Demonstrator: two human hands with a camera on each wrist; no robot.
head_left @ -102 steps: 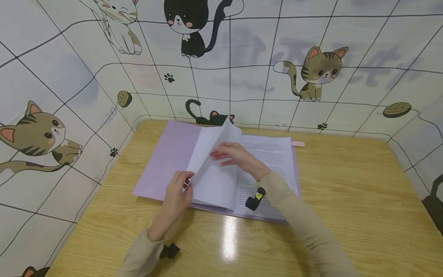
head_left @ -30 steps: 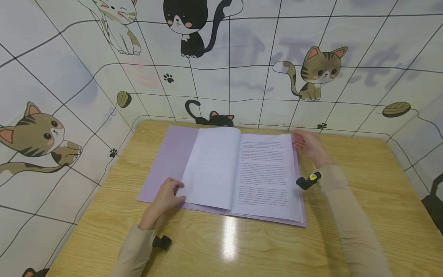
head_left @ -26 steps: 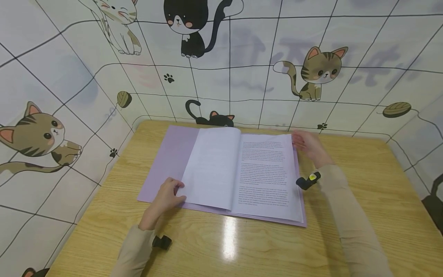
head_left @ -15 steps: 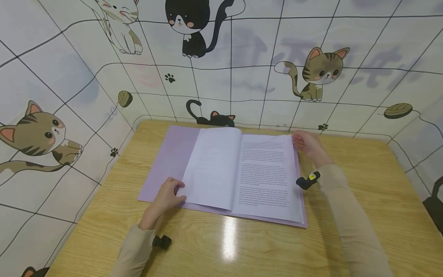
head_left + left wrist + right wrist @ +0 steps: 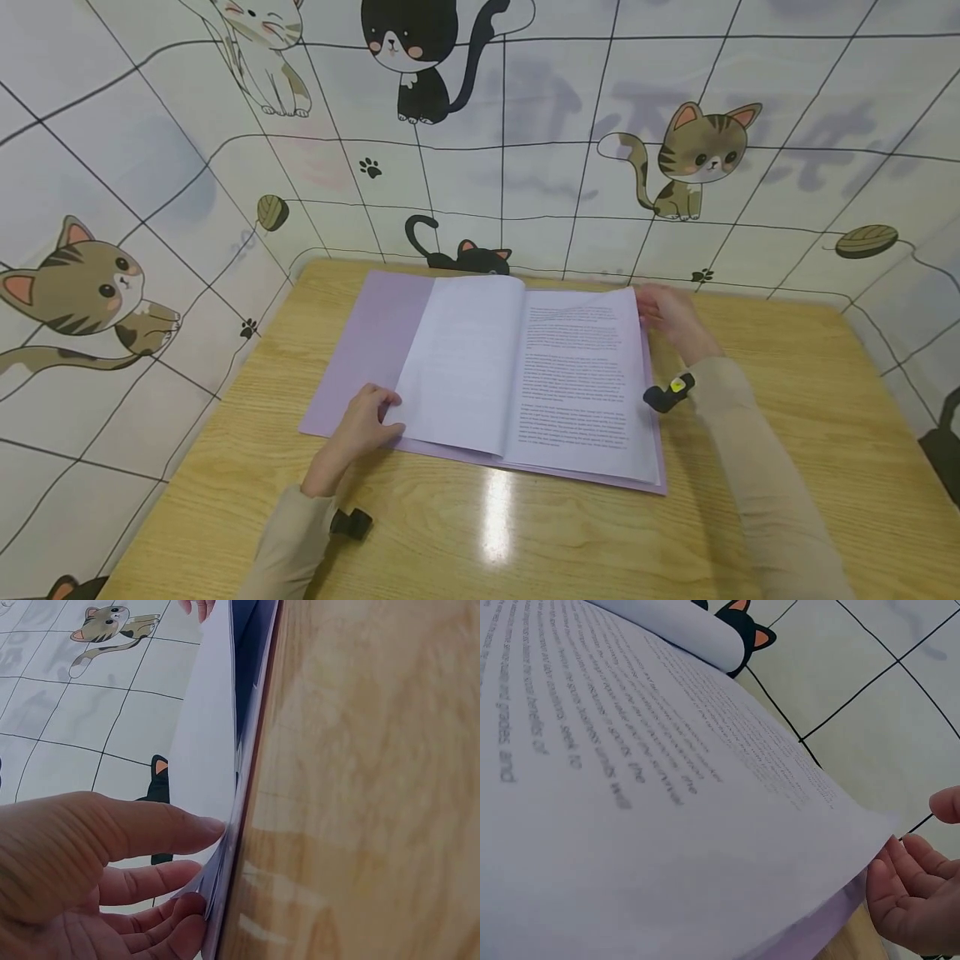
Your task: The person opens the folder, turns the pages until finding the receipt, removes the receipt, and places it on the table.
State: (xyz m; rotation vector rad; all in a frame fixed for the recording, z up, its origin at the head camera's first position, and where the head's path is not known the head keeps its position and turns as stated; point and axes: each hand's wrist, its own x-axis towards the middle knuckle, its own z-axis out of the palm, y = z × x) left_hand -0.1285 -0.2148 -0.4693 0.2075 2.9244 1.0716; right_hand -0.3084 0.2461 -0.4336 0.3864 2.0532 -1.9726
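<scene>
An open purple folder [image 5: 371, 350] of bound white sheets lies on the table. Its left side shows a blank page [image 5: 465, 367], and its right side shows a printed page [image 5: 573, 375]. My left hand [image 5: 367, 421] rests at the blank page's lower left corner, thumb on the paper and the other fingers loosely bent by its edge, as the left wrist view shows. My right hand [image 5: 675, 321] is at the printed page's upper right corner. In the right wrist view its fingertips touch the slightly raised corner from the edge, with the thumb [image 5: 946, 805] apart from them.
The wooden table [image 5: 765, 400] reaches out on both sides of the folder. Close behind it and at the left stands a white sheet [image 5: 555, 175] printed with cats and grid lines. Black wrist cameras [image 5: 352, 524] sit by both sleeves.
The turned page has settled flat on the left. My right hand has moved from that page to the right page's upper corner, which has lifted slightly. My left hand has slid slightly left.
</scene>
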